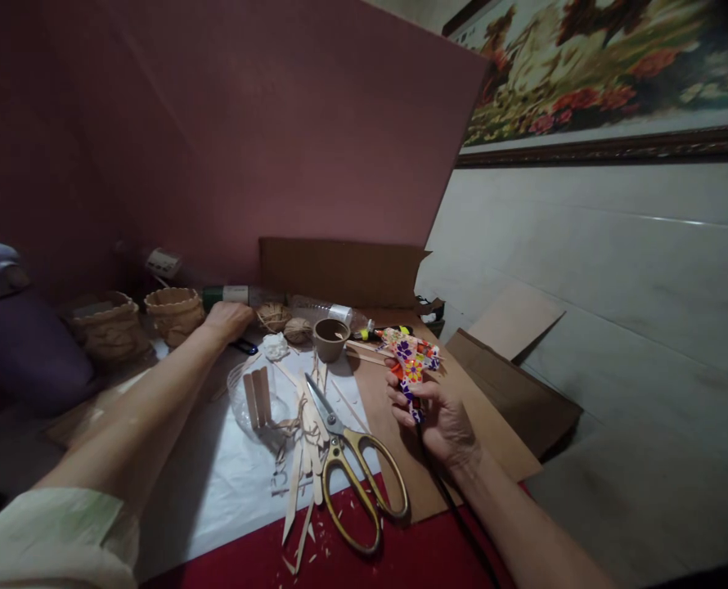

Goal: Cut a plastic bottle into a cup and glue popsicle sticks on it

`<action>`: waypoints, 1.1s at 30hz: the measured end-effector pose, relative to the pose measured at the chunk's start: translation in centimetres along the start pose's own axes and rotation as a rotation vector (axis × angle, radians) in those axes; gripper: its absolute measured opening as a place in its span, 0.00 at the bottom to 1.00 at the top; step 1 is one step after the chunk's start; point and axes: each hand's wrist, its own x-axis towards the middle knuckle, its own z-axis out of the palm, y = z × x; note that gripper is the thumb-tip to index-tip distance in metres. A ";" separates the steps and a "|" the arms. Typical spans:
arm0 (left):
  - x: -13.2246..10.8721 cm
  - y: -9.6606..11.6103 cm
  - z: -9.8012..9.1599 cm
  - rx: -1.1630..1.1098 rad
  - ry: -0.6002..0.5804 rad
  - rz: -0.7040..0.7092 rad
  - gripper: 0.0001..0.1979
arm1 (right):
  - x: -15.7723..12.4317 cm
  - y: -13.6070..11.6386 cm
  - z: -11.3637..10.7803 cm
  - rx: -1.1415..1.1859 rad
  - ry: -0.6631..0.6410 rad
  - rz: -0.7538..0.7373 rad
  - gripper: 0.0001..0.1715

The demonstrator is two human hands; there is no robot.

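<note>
My right hand (441,413) is wrapped round the handle of a flower-patterned glue gun (411,360), whose nozzle points left and away from me. A black cord hangs down from its grip. My left hand (232,319) reaches to the back of the table beside a ball of twine (273,316) and a bottle with a green part (217,295); its fingers are mostly hidden. Between my hands stands a clear plastic cup (238,401) with several craft sticks (258,398) upright on its side. Large scissors (345,466) with gold handles lie partly open on loose sticks.
A brown pot (330,340) and a clear plastic bottle (327,312) are behind the scissors. Two decorated pots (175,315) and a purple container (20,343) stand at left. Cardboard (456,425) lies under my right hand. A crumpled white piece (275,347) sits near the twine.
</note>
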 end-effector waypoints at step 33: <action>-2.4 5.6 -7.8 0.006 0.550 -0.106 0.16 | -0.5 0.4 0.6 -0.130 0.024 0.005 0.16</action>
